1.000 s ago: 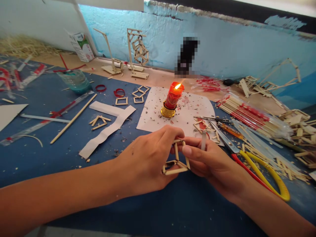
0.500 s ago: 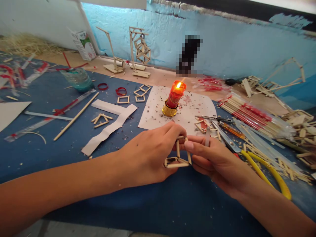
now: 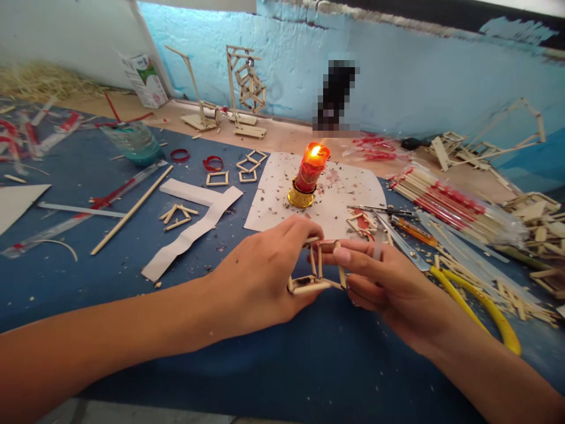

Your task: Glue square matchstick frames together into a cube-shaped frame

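In front of the candle, a small frame of short wooden sticks with darkened joints is held between both hands. My left hand is closed around its left side, the thumb below and the fingers curled over the top. My right hand pinches the square right-hand part between thumb and fingers. Whether the two parts are joined I cannot tell. Behind them, a lit red candle in a gold holder stands on a white sheet strewn with dark crumbs.
To the right lie yellow-handled scissors or pliers, an orange-handled tool, cut sticks and bagged sticks. At left are a paper strip, a long stick and a cup of bluish liquid. Stick models stand behind.
My right hand has shifted slightly right, and the stick frame has turned and spread wider between the hands. The whole view has drifted a little, moving the table things slightly left.
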`<state>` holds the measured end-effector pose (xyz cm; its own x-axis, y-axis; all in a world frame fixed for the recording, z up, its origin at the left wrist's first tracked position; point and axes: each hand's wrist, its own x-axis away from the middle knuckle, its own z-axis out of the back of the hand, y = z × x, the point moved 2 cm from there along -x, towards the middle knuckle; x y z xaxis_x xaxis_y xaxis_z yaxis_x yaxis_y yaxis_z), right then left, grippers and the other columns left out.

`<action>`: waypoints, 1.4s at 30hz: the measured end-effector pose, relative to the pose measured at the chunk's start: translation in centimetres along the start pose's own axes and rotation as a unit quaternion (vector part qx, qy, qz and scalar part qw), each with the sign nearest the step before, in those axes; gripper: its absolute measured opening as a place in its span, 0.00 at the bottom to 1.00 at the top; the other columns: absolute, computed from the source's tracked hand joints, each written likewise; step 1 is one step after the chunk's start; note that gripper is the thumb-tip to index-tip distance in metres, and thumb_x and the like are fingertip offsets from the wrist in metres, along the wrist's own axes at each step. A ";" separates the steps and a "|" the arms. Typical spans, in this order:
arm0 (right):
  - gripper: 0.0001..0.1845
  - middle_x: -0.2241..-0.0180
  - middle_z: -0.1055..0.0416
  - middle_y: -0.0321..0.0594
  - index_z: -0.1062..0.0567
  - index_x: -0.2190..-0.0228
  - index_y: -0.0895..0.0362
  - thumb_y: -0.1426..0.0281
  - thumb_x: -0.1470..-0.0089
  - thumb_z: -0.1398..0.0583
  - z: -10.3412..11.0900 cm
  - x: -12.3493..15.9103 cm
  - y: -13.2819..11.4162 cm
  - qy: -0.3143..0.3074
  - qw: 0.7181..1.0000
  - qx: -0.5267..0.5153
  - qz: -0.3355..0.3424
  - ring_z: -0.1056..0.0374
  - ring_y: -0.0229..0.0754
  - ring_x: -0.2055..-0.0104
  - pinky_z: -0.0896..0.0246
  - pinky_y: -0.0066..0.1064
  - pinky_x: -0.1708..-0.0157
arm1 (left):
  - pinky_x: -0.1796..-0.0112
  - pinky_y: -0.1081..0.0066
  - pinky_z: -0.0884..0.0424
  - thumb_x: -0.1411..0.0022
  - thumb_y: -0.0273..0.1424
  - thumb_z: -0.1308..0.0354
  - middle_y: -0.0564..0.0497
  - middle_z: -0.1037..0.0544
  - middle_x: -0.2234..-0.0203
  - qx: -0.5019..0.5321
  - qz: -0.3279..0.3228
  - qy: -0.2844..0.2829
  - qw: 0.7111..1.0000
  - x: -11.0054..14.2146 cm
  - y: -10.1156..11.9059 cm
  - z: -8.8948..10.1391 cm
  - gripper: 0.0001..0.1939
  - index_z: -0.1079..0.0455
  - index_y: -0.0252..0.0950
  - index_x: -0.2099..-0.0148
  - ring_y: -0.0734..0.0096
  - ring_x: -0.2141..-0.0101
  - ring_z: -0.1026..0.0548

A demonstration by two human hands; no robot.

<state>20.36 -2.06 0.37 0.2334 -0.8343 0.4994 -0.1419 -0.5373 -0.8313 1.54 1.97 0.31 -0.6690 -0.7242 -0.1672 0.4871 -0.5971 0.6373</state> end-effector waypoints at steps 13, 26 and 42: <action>0.18 0.69 0.22 0.40 0.17 0.63 0.54 0.52 0.38 0.37 0.6 1.9 -0.2 0.055 0.991 0.017 0.119 0.44 0.30 0.79 0.57 0.26 0.81 | 0.43 0.52 0.33 0.42 0.38 0.31 0.42 0.25 0.46 -0.049 -0.045 0.079 0.995 0.0 1.2 2.2 0.30 0.35 0.36 0.41 0.52 0.45 0.28; 0.23 0.79 0.34 0.36 0.18 0.69 0.52 0.53 0.32 0.44 -0.6 2.9 -0.4 0.051 0.955 0.214 0.199 0.31 0.42 0.68 0.43 0.30 0.71 | 0.65 0.75 0.26 0.38 0.25 0.32 0.55 0.18 0.71 0.041 -0.100 0.157 0.982 -0.4 3.1 2.8 0.03 0.22 0.38 0.62 0.75 0.69 0.21; 0.25 0.77 0.35 0.34 0.17 0.68 0.53 0.47 0.37 0.42 -0.1 2.7 -0.9 0.112 0.958 0.200 0.173 0.48 0.36 0.77 0.55 0.31 0.77 | 0.63 0.72 0.23 0.28 0.26 0.44 0.53 0.17 0.64 -0.164 -0.180 0.168 0.955 2.2 4.1 4.7 0.06 0.30 0.42 0.53 0.69 0.65 0.19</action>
<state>20.99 -3.86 2.51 0.0204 -0.9836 0.1790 0.2162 -0.1704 -0.9614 -0.56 -0.49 6.08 -0.6355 -0.4883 -0.5981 0.4460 -0.8645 0.2318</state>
